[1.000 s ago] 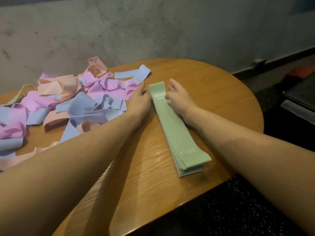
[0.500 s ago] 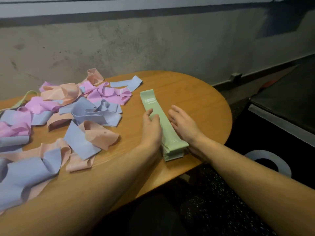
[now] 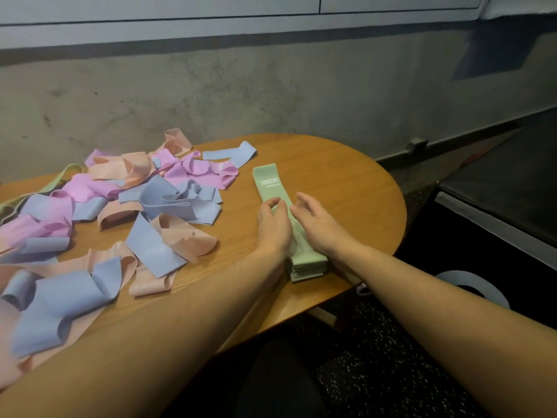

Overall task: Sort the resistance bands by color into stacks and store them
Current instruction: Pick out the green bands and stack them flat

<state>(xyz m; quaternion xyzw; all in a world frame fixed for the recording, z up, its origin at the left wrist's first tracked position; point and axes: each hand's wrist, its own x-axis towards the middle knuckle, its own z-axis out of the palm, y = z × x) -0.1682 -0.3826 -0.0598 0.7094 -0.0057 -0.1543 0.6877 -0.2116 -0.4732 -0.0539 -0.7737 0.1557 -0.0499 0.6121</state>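
The green stack [image 3: 272,188] lies flat on the round table [image 3: 346,176], its near end almost at the table's front edge, presumably kept apart so one colour stays together. The left hand [image 3: 272,227] flanks the stack's left side, fingers curling onto its top; the right hand [image 3: 319,221] flanks its right side, fingers loosely spread (squaring the edges, I judge). Left of the stack sprawls the unsorted pile [image 3: 120,212] of pink, blue and peach bands, plus a stray green band [image 3: 64,175] at its far edge
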